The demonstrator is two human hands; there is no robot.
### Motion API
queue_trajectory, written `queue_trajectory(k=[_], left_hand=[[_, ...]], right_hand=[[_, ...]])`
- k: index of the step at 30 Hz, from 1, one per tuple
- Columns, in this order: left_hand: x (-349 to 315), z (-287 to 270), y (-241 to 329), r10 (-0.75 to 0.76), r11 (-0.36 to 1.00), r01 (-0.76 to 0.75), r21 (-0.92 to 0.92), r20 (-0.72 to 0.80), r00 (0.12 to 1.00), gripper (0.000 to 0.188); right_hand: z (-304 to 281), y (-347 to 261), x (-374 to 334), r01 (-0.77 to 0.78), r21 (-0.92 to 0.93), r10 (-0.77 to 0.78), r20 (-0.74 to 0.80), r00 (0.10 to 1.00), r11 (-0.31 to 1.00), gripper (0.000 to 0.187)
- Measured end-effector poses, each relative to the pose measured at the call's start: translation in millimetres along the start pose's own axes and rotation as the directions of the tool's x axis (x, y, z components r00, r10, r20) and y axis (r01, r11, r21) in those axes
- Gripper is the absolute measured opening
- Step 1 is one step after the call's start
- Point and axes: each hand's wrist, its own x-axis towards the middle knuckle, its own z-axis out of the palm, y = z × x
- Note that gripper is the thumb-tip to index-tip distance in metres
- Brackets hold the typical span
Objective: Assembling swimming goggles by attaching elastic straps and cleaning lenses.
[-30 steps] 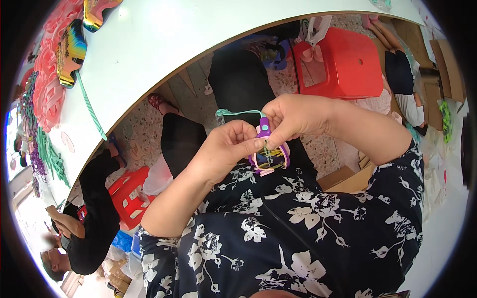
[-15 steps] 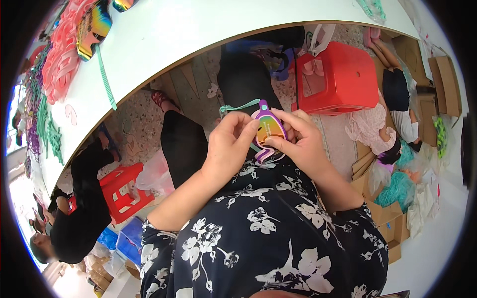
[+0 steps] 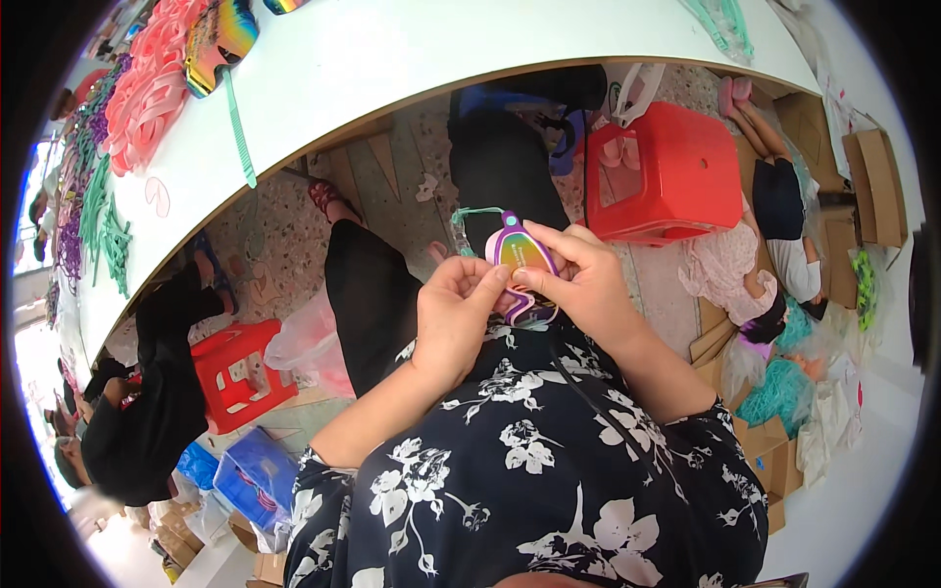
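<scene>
Above my lap I hold a pair of swim goggles [image 3: 527,253] with a purple frame, a gold-green mirrored lens and a teal strap [image 3: 480,212] that loops out at the upper left. My left hand [image 3: 453,312] pinches the lower left part of the frame between thumb and fingers. Gripping the right rim is my right hand [image 3: 578,279], its thumb pressed on the lower edge of the lens. The second half of the goggles hangs below, partly covered by my fingers.
A white table [image 3: 392,59] curves across the top, bearing pink straps [image 3: 147,88], teal straps [image 3: 103,225] and mirrored goggles [image 3: 218,49]. Red stools [image 3: 671,171] stand beyond my knees. Another person [image 3: 147,363] sits at left. Cardboard boxes [image 3: 877,186] line the right.
My hands and the goggles have tilted slightly, and my left thumb now sits lower, at the frame's bottom. The surroundings have shifted a little in view. Both hands keep their grip.
</scene>
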Motion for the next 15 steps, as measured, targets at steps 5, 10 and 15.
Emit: queue_trajectory(k=[5, 10, 15], left_hand=[[1.1, -5.4, 14.8, 0.050, 0.983, -0.047, 0.180, -0.015, 0.999, 0.018], [-9.2, -29.2, 9.6, 0.504, 0.526, -0.483, 0.700, 0.202, 0.840, 0.033], [4.5, -64.9, 24.1, 0.540, -0.075, -0.723, 0.686, 0.638, 0.550, 0.047]], right_hand=[[4.5, 4.3, 15.3, 0.020, 0.003, -0.020, 0.057, 0.998, 1.000, 0.053], [9.9, 9.3, 41.9, 0.077, 0.034, -0.084, 0.341, 0.936, 0.996, 0.050], [20.0, 3.2, 66.0, 0.056, 0.123, -0.119, 0.601, 0.790, 0.991, 0.049]])
